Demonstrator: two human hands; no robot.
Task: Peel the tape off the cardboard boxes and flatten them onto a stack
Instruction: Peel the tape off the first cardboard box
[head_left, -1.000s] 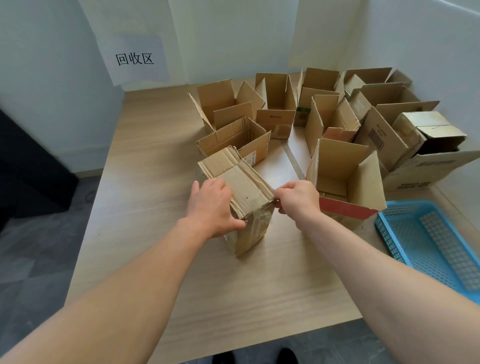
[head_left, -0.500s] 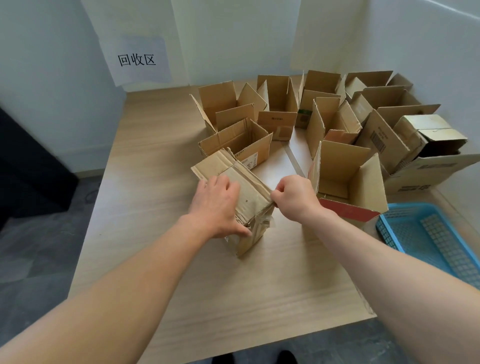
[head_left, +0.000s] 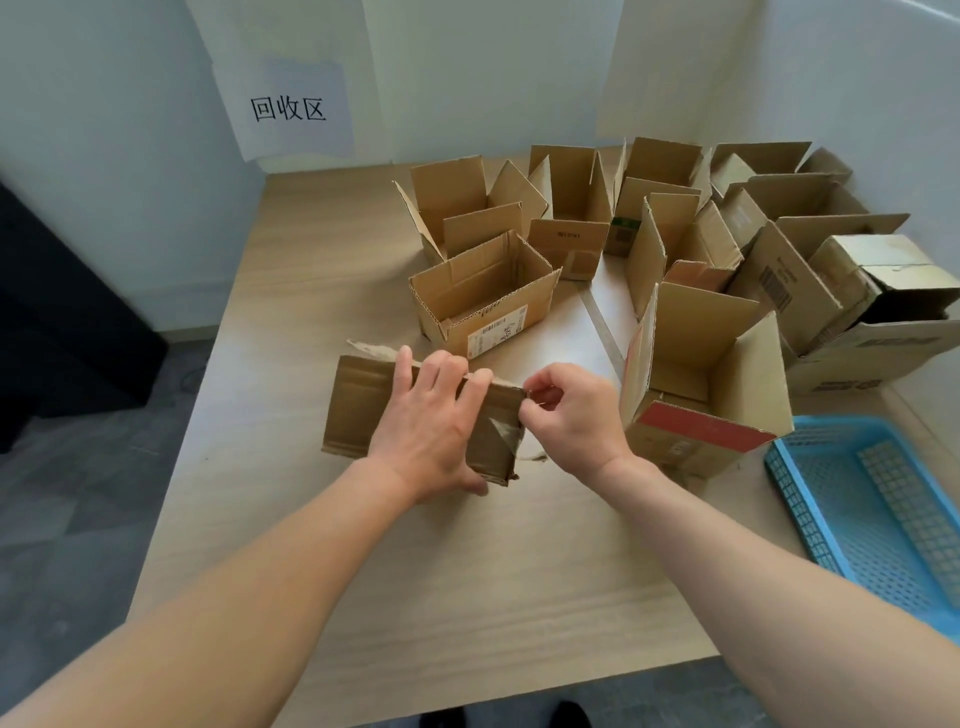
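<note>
The left grip (head_left: 436, 421) clamps the cardboard box (head_left: 363, 410), fingers over its top edge, thumb beneath; the box has just swung broadside. Just right, the right grip (head_left: 571, 415) pinches the tape (head_left: 501, 434) at its corner, so peeling can likely start. Beyond wait open boxes (head_left: 701, 364).

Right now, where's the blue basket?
In the head view, the blue basket sits at the table's right edge, just right of the red-striped box.
</note>
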